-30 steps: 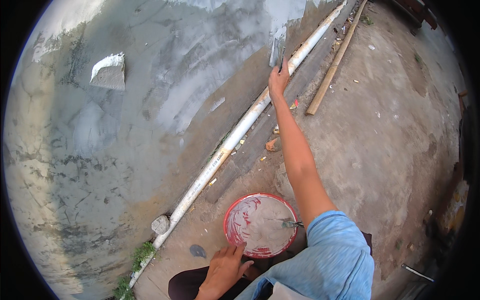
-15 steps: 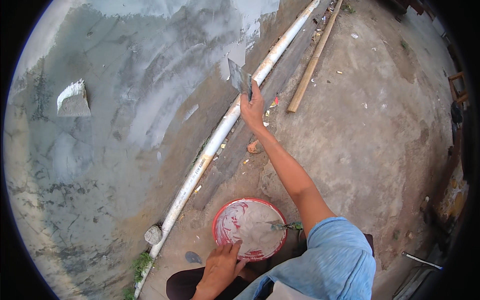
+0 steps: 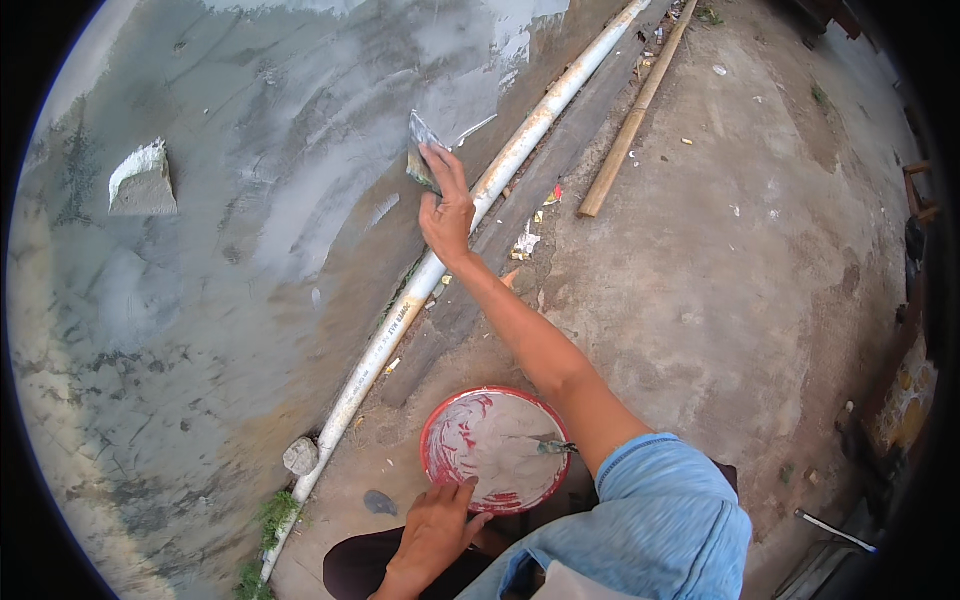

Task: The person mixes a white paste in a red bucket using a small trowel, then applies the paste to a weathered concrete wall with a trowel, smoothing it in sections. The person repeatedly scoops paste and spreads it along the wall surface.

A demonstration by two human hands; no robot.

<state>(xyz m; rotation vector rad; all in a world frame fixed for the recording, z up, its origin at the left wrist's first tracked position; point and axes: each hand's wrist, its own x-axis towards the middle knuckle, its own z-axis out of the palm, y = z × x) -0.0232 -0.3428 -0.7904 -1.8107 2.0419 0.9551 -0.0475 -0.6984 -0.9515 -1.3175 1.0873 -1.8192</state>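
Scraper (image 3: 417, 162): gripped in right hand (image 3: 447, 222), close to grey wall (image 3: 200, 290). Left hand (image 3: 432, 525): loosely spread at red-rimmed basin (image 3: 496, 389).

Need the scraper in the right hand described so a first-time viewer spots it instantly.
Find the long white pipe running diagonally along the foot of the grey wall. On the pipe's wall side, the right hand holds a flat grey scraper. Unlike the handled tool in the red-rimmed tub, this one is gripped in a hand.
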